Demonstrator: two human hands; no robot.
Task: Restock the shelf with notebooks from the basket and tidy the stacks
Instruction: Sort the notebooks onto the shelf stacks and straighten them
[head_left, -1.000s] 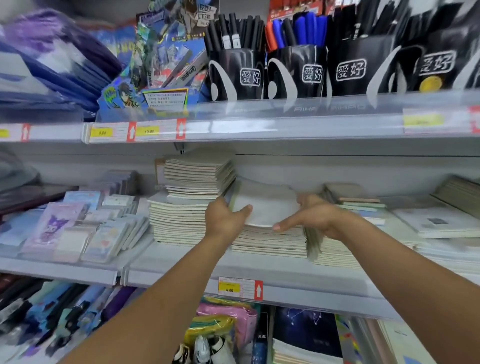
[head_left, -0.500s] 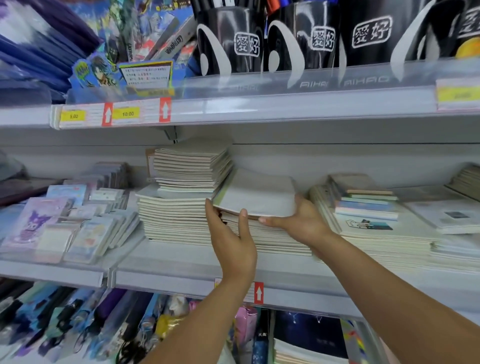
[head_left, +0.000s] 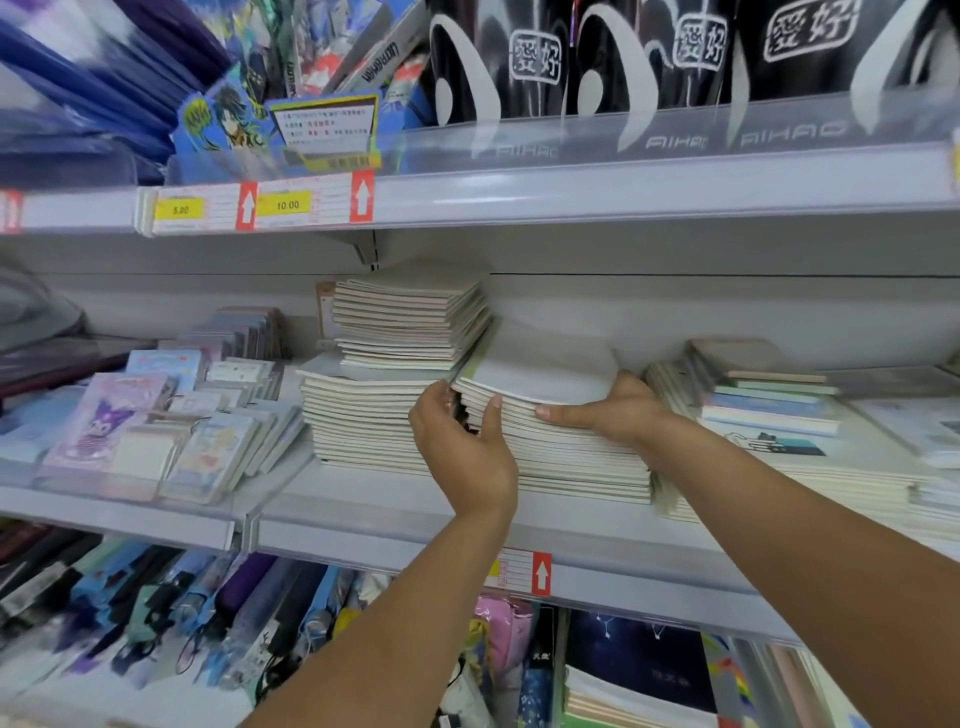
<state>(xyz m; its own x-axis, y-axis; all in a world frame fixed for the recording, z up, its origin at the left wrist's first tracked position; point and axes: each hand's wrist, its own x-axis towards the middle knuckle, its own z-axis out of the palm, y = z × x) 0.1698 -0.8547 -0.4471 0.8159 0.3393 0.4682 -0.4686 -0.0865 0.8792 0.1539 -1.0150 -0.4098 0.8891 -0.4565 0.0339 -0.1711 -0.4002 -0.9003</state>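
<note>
Head view shows the left hand (head_left: 465, 447) and right hand (head_left: 618, 408) both gripping the middle notebook stack (head_left: 561, 441) on the shelf (head_left: 374, 525); squeezing unevenly could, I judge, topple the taller stack (head_left: 395, 364) just left of the grip.

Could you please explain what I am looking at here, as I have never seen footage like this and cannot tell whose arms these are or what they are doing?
There is no machine: a person wears a camera on the head, so this single view looks forward and down along their own bare arms. They stand at a shop shelf. The left hand curls its fingers round the front left corner of the middle notebook stack. The right hand holds the stack's right side, index finger along its front edge. The top notebook lies slightly tilted. A taller notebook pile stands beside it on the left, sticker packs further left, black pen cups above.
</note>
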